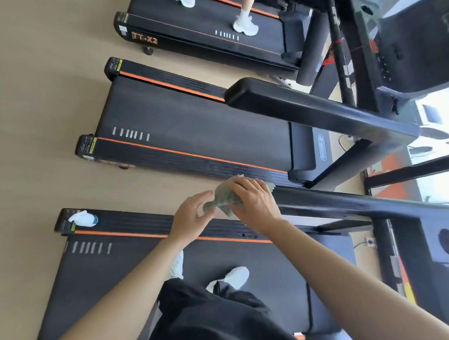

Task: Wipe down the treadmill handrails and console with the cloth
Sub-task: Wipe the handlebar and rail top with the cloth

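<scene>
- The cloth (223,199), pale green and bunched, sits at the near end of the handrail (346,203) on your left side. That looks like the start of a stroke toward the console.
- Your right hand (255,204) lies over the cloth with its fingers curled around it, gripping. Palm down likely lets you press while sliding along the rail.
- Your left hand (190,218) has loose, fairly straight fingers and holds nothing I can make out. Its tips are just beside the cloth's trailing corner, probably to tidy the bunch; I cannot tell if they touch.
- You stand on the belt (120,288), turned toward that rail, so both arms reach it.
- The console (425,264) is at the far end of the rail, well apart from the cloth. I judge it not yet reached.
- The round recess (447,241) in the console is dark inside, and any contents cannot be told.
- A small white item (82,218) lies on the rear corner of the side rail.
- The neighbouring treadmill (191,125) is unoccupied. On the one beyond it, another person's shoe (246,25) is on the belt.
</scene>
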Motion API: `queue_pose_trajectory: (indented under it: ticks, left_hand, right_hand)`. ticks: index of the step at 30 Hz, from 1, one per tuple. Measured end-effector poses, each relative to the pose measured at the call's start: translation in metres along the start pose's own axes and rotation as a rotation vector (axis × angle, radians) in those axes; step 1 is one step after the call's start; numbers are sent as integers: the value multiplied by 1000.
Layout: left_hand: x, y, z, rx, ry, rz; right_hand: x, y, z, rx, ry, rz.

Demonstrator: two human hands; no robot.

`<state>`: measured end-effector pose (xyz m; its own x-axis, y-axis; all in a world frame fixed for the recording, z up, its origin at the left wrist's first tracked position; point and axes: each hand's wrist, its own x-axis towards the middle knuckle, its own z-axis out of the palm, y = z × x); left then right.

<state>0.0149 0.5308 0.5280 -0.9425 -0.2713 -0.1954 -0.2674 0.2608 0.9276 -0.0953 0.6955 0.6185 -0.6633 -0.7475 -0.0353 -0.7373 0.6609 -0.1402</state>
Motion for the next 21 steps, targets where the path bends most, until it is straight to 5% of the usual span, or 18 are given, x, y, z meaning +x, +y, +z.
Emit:
queue_pose_trajectory:
  ticks: [5,21]
  left_hand:
    - [6,40,19,-204,-20,34]
    - [61,141,76,620,-253,341]
  right_hand:
    - [-16,14,1,66,79,29]
    - [-86,118,-22,228,200,290]
